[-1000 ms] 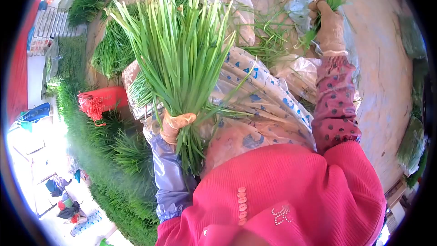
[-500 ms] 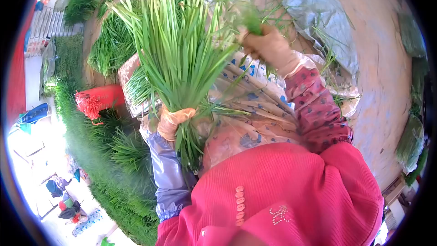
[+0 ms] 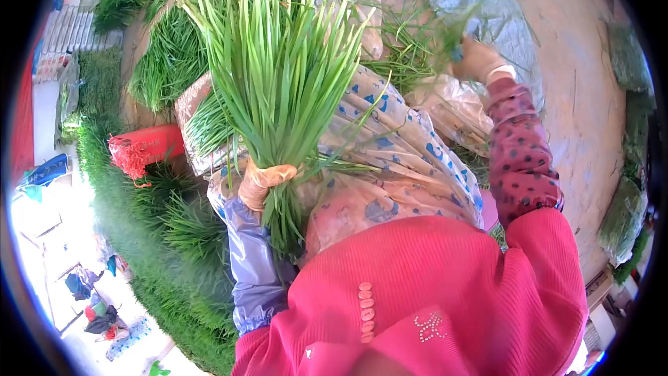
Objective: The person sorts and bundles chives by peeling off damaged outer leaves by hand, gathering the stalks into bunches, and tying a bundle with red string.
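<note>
My left hand (image 3: 264, 184), in a tan glove, is closed around a large bunch of garlic chives (image 3: 285, 90). Their pale cut ends point up and away from me, and the leafy tips hang below my fist. Out to the right, my right hand (image 3: 479, 63), also gloved, is closed on some loose chive leaves (image 3: 452, 33), which are smeared by motion. It is above the pale plastic sheet (image 3: 490, 0) and scattered leaves. A patterned plastic apron (image 3: 396, 146) covers my lap, with a few stray leaves lying on it.
More chives (image 3: 167, 63) lie heaped at the upper left. A red bundle of ties (image 3: 146, 147) sits beside a box (image 3: 198, 108). Dense greens (image 3: 160, 264) line my left side. Clear plastic bags (image 3: 452, 108) and loose leaves (image 3: 403, 49) lie ahead; bagged greens (image 3: 626, 219) stand far right.
My right hand has moved right, away from the bunch, carrying loose leaves out over the floor litter. My left hand keeps its hold on the bunch in nearly the same place.
</note>
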`<control>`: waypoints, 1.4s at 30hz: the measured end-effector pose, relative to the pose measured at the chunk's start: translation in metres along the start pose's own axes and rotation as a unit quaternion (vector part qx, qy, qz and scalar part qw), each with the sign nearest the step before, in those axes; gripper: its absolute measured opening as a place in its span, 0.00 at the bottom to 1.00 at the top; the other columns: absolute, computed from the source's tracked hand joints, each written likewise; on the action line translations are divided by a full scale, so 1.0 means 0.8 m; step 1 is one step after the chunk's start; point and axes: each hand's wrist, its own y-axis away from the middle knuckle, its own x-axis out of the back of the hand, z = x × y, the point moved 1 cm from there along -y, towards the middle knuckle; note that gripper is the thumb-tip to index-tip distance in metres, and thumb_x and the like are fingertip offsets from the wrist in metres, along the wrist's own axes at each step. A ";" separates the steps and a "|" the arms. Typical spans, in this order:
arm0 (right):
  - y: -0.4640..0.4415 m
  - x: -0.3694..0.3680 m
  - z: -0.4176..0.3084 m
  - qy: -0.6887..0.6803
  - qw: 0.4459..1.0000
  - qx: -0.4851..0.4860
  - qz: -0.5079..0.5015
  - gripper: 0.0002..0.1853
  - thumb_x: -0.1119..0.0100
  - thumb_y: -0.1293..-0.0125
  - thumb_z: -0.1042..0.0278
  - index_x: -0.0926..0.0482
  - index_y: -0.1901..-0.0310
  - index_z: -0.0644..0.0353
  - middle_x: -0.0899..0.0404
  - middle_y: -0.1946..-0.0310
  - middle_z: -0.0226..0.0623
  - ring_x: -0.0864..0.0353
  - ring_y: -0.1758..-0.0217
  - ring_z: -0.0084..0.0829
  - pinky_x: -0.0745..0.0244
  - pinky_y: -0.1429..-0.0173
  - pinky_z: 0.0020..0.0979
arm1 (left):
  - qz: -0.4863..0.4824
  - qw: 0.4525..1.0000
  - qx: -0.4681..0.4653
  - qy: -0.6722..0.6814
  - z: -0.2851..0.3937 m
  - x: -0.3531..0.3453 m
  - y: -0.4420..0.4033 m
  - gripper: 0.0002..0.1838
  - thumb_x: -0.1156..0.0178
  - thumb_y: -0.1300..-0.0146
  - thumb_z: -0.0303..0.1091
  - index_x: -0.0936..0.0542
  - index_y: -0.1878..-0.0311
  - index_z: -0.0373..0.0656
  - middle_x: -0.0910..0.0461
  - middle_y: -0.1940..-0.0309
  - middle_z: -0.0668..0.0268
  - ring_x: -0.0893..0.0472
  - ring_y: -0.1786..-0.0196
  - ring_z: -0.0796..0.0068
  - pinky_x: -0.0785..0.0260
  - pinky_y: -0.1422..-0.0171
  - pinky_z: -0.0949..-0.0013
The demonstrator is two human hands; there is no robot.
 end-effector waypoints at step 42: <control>0.100 0.021 -0.227 -0.371 0.793 0.447 0.184 0.20 0.32 0.44 0.67 0.20 0.48 0.45 0.20 0.54 0.32 0.19 0.59 0.34 0.21 0.57 0.35 | 0.020 0.641 0.329 0.693 0.219 0.190 -0.171 0.38 0.32 0.55 0.25 0.31 0.36 0.37 0.22 0.46 0.61 0.22 0.46 0.68 0.29 0.41 0.66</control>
